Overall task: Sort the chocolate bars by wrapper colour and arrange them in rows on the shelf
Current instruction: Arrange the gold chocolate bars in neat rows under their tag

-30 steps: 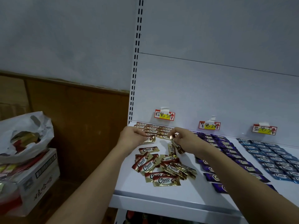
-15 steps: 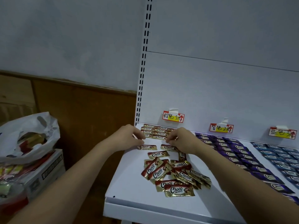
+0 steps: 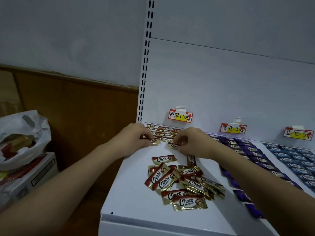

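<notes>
On the white shelf, rows of brown-and-gold Choco bars lie against the back panel. My left hand pinches one brown bar at the front of those rows. Beside it, my right hand pinches another brown bar flat on the shelf. A loose pile of brown bars lies nearer the front edge, with a single bar just behind it. Purple bars sit in rows to the right, and blue bars further right.
Three handwritten price tags hang on the back panel above the colour groups. Left of the shelf, a white plastic bag with wrappers sits on a cardboard box. A slotted upright marks the shelf's left edge.
Both hands have carried their bars back from the pile to the front of the brown rows and lowered them onto the shelf. The camera has shifted left and closer.
</notes>
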A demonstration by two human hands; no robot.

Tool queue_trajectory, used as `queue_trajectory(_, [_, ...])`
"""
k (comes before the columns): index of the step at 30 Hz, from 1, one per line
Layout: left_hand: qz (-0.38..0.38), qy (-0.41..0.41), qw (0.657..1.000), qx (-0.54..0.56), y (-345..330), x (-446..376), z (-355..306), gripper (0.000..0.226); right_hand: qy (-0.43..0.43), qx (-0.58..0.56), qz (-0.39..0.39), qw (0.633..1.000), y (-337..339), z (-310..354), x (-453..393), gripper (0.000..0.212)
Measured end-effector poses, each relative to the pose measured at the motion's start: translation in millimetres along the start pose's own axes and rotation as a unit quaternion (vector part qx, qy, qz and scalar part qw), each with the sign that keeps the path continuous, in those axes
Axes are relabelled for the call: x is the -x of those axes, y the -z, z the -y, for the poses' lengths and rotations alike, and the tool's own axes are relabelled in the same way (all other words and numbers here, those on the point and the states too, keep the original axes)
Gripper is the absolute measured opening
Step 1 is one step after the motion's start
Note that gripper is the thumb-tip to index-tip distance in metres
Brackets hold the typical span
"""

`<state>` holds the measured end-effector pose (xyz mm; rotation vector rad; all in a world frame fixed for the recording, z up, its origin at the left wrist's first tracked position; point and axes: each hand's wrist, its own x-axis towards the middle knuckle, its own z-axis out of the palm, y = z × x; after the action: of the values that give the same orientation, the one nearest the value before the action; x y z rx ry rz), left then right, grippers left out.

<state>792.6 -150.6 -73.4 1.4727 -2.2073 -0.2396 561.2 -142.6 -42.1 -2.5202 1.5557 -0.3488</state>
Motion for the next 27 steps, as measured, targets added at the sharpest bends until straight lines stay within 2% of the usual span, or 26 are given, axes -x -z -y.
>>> queue_trajectory(6, [0.005, -0.027, 1.000, -0.009, -8, -4, 13, 0.028, 0.008, -0.016, -0.037, 0.999, -9, 7, -13, 0.022])
queue_trajectory(19, [0.016, -0.049, 0.998, -0.019, -10, -5, 17, 0.028, 0.019, 0.026, -0.017, 0.999, -23, 18, -28, 0.021])
queue_trajectory(24, [0.001, -0.041, 0.999, -0.016, -2, -3, 5, 0.026, -0.016, 0.005, -0.053, 0.998, -3, 18, -16, 0.020])
queue_trajectory(27, [0.027, -0.032, 0.998, 0.047, 2, 1, -18, 0.020, -0.067, 0.012, -0.027, 0.997, 8, 11, -2, 0.018])
